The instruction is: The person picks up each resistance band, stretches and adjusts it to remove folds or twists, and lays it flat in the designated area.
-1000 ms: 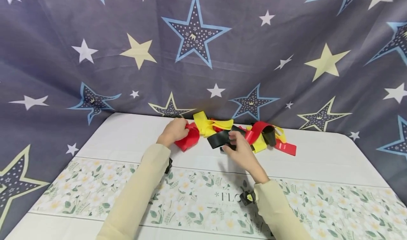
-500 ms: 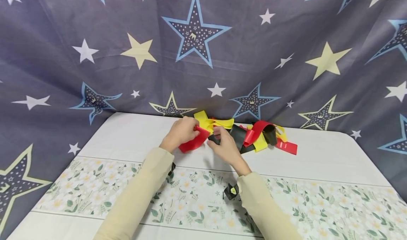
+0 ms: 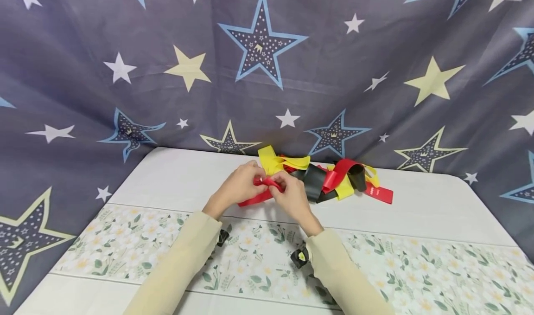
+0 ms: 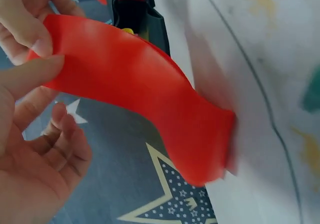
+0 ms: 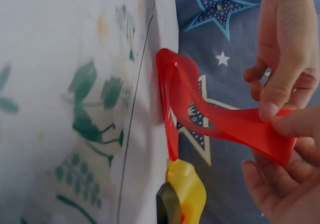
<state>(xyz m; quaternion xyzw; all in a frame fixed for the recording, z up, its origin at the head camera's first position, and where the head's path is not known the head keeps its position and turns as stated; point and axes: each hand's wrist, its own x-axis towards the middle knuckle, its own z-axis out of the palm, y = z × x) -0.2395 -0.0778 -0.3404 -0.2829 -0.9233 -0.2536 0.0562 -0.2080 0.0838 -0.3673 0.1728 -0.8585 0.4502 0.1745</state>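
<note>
Red ribbon (image 4: 115,59), in front of yellow ribbon (image 3: 270,163), its end pinched by left hand (image 3: 239,185) and right hand (image 3: 294,201), is probably light and limp, best gripped there

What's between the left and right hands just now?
A red band, pinched close together by the left hand and the right hand; both wrist views show it.

A dark grey curtain (image 3: 267,99) hangs beyond the fingers (image 3: 256,170), printed with stars; one large blue-edged star (image 3: 259,46) shows above them. A white table (image 3: 179,180) lies beneath, and on their near side a flowered band (image 3: 258,259) crosses it.
</note>
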